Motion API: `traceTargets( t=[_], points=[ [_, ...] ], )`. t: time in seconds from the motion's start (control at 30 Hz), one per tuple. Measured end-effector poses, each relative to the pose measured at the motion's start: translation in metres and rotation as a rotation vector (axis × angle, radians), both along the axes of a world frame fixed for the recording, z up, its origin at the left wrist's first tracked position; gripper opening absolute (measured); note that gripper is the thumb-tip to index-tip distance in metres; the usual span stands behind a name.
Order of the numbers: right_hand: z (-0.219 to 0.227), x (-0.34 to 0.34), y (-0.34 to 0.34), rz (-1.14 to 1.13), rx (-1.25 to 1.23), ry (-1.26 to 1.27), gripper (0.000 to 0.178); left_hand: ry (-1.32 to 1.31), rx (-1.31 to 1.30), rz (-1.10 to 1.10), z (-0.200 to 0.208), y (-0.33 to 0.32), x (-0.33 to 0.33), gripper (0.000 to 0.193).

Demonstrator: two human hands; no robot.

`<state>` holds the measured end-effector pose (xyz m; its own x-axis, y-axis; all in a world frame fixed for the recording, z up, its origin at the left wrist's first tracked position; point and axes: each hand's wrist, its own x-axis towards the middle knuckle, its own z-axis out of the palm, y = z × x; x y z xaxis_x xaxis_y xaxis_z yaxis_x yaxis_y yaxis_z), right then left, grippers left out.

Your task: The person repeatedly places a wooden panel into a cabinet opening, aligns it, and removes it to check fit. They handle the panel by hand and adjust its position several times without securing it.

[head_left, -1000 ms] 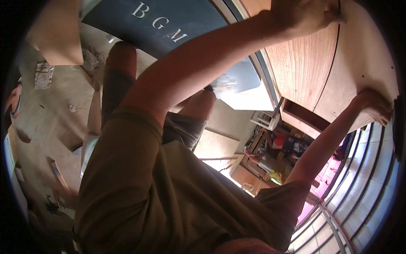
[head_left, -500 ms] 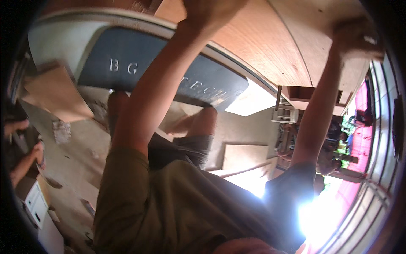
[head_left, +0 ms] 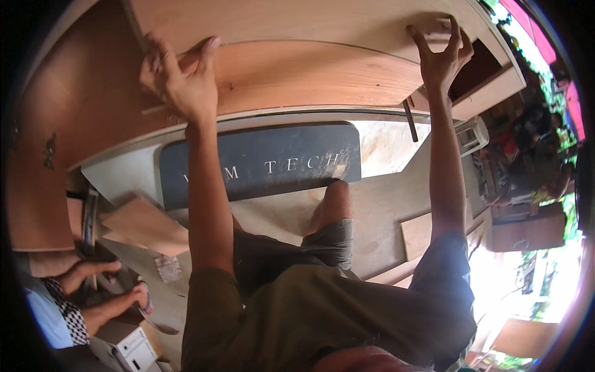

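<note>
A light plywood panel [head_left: 310,22] with a curved front edge lies over a reddish-brown wooden board [head_left: 297,69]. At the panel's left front corner is my left hand [head_left: 183,87], its thumb and fingers bent around the edge. My right hand [head_left: 441,62] rests toward the panel's right end, thumb and fingers spread apart on the surface. Both arms reach forward from my body. Beyond the right hand, a dark opening [head_left: 480,71] shows in the wooden piece beneath the panel.
Below the boards' front edge is a dark lettered panel [head_left: 260,158] by my knees. Loose wood sheets [head_left: 145,223] lean at left, near another person's legs [head_left: 114,297]. A white box [head_left: 136,350] is at lower left. At right stand a pale stool [head_left: 474,136] and other people [head_left: 527,155].
The view has swung, bringing both hands fully into sight over the panel. The left hand's grip at the panel's corner now shows; the right hand, blurred before, is sharper with fingers spread.
</note>
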<state>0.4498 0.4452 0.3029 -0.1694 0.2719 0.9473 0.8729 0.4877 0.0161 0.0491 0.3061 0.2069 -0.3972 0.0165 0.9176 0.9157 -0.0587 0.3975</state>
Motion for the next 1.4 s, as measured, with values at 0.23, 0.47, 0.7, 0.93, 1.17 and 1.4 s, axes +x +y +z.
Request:
traceTargets(
  t=[0.23,0.47,0.7,0.93,1.17,1.4],
  points=[
    [-0.033,0.066,0.013,0.086,-0.622,0.558,0.115,-0.022,-0.152,0.116,0.004,-0.009,-0.002,0.102],
    [-0.042,0.052,0.019,0.118,-0.634,0.566,0.1,-0.026,-0.167,0.146,0.005,-0.017,-0.006,0.098],
    [-0.036,0.052,0.0,0.132,-0.651,0.676,0.104,-0.014,-0.146,0.134,0.01,-0.012,0.003,0.092],
    [-0.036,0.056,0.008,0.113,-0.699,0.633,0.109,-0.035,-0.126,0.104,0.009,-0.011,0.002,0.093],
    [-0.049,0.044,0.009,0.002,-0.684,0.656,0.11,-0.013,-0.124,0.116,0.007,-0.014,-0.003,0.092],
    [-0.048,0.049,0.008,0.018,-0.641,0.631,0.11,-0.052,-0.145,0.078,0.01,-0.015,0.0,0.09]
  ],
)
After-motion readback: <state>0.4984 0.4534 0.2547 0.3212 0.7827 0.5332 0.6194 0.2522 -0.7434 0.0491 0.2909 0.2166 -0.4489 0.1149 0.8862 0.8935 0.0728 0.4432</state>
